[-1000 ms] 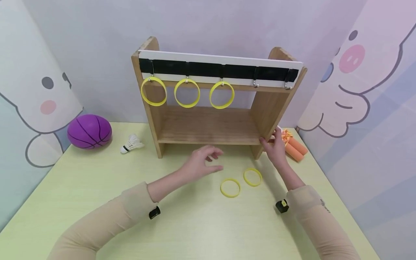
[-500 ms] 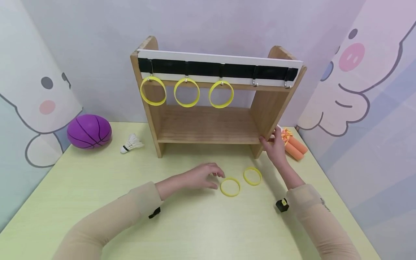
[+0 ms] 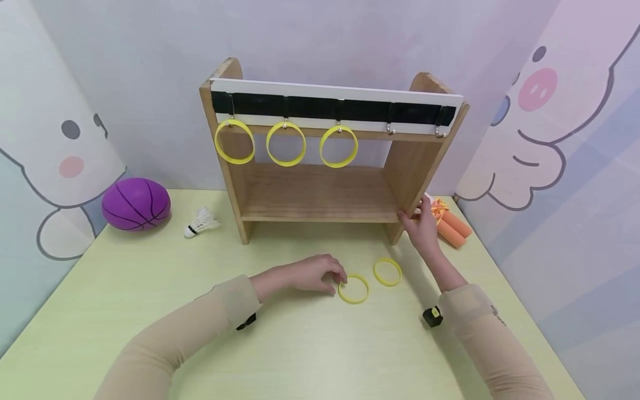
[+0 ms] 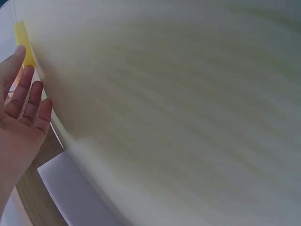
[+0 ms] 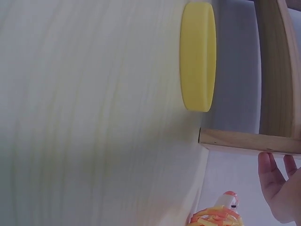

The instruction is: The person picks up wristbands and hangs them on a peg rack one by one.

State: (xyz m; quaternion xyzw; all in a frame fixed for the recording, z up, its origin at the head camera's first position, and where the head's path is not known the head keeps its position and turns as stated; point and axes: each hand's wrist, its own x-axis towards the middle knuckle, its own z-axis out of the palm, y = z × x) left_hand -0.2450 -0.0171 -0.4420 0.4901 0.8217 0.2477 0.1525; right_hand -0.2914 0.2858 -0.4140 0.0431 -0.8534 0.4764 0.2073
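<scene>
My left hand (image 3: 315,273) is low over the table, its fingertips at the left edge of a yellow ring (image 3: 353,289) lying flat. Thumb and fingers stand apart there; the left wrist view shows the thumb overlapping the yellow ring (image 4: 24,43). A second yellow ring (image 3: 387,272) lies just behind and to the right. With my right hand (image 3: 423,230) I hold the lower right side panel of a wooden shelf (image 3: 325,191), thumb at its front edge, fingers on the outer face. Three yellow rings (image 3: 286,144) hang from hooks along the shelf's top rail.
Two bare hooks (image 3: 440,132) are at the rail's right end. Orange foam handles (image 3: 452,229) with cord lie right of the shelf. To its left are a shuttlecock (image 3: 202,223) and a purple ball (image 3: 136,204). Walls close in the table (image 3: 310,355) at back and sides.
My left hand has come down and toward me from in front of the shelf, then right to the nearer ring's edge. The right hand stays at the side panel.
</scene>
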